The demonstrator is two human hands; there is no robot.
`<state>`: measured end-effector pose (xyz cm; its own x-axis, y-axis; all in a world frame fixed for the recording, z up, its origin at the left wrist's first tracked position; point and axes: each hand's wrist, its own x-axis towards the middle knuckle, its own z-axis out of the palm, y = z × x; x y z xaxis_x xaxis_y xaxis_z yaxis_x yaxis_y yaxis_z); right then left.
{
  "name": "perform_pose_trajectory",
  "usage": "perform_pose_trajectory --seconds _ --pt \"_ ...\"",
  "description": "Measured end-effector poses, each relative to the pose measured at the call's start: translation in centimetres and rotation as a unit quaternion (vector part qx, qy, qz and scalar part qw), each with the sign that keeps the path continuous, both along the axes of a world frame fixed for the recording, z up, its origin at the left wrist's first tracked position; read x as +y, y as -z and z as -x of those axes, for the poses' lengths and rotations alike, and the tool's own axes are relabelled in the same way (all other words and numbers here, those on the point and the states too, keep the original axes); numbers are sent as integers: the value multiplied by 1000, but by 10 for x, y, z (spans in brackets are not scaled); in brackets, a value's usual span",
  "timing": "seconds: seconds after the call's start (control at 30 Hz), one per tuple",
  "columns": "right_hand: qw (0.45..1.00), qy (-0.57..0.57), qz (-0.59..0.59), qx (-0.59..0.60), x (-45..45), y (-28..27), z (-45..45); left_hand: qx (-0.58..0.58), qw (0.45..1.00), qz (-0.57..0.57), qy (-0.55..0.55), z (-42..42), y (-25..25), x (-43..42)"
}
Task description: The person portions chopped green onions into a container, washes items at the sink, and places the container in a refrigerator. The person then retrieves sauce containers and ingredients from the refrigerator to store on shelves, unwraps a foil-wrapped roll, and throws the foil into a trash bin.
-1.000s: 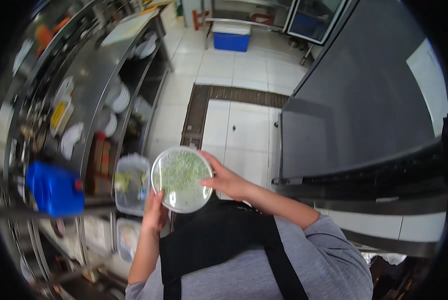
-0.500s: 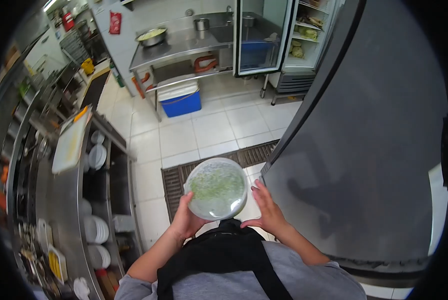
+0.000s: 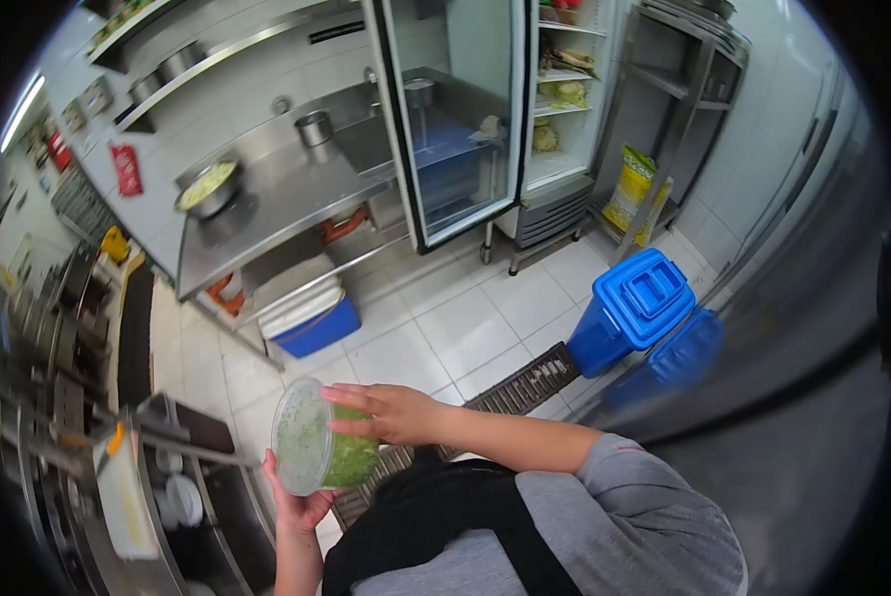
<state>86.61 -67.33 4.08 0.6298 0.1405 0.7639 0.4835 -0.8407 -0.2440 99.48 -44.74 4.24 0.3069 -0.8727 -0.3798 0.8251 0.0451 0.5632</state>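
Note:
A round, clear plastic tub with a pale translucent lid is tilted on its side in front of my apron. Chopped green stuff shows through its wall; I cannot tell its kind. My left hand holds the tub from below and the left, with the thumb along the lid's edge. From the right, my right hand reaches across the top, fingers bent over the tub's side and lid rim. Its thumb is hidden behind the tub.
A glass fridge door stands ajar ahead, beside a steel counter bearing a bowl of pale food and a pot. On the floor are a blue lidded bin and a blue cooler. Shelving runs along my left.
My view has swung right, and the blue bin has come into sight. The tub has tipped onto its side. My right hand, apart from it before, now touches its top.

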Motion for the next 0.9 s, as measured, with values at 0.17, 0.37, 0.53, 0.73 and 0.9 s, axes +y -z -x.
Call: perform_pose_trajectory --seconds 0.17,0.37,0.53,0.73,0.9 --pt "991 91 -28 94 -161 74 -47 -99 989 -62 91 -104 43 -180" --pt "962 264 -50 53 -316 86 18 -146 932 -83 321 -112 22 -434" --pt "915 391 -100 16 -401 98 97 -170 864 -69 469 -53 22 -607" --pt "888 450 -99 16 -538 92 181 -103 860 -67 495 49 27 -752" --pt "895 438 -82 10 -652 86 238 -81 829 -96 545 98 12 -857"
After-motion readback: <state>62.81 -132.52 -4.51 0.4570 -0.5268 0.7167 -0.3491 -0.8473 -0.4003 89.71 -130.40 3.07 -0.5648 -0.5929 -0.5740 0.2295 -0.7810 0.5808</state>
